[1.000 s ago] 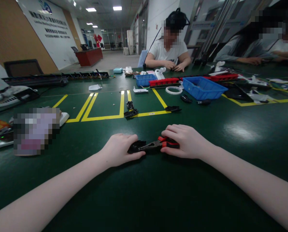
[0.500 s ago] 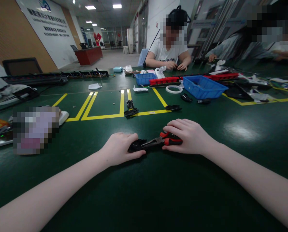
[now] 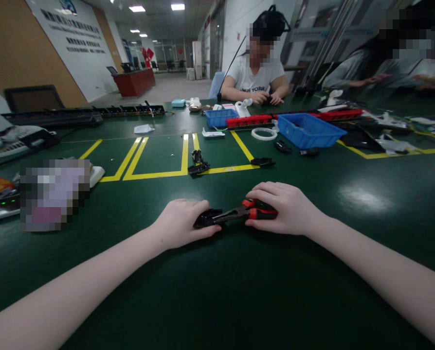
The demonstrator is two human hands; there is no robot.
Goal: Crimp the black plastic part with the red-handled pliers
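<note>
My left hand (image 3: 184, 223) is closed around a small black plastic part (image 3: 206, 218), pinching it between thumb and fingers just above the green table. In my right hand (image 3: 283, 209) is a pair of long-nose pliers (image 3: 254, 210) with red and black handles; my fingers wrap the grips. The jaws point left and their tip meets the black part at its right end. What exactly the jaws grip is too small to tell. Beyond my hands lie more black parts (image 3: 198, 168) on the yellow tape, with another black piece (image 3: 263, 162) to their right.
Farther off stand a large blue bin (image 3: 310, 132) and a smaller blue bin (image 3: 221, 118), beside red strips (image 3: 250, 121) and a white ring (image 3: 264, 134). A blurred-out box (image 3: 55, 194) lies at the left. Across the table a person (image 3: 256, 73) handles something small; others sit at the right.
My hands and the pliers hold almost the same pose on the black part. The view has shifted very slightly. At the far right a co-worker's hand has moved.
</note>
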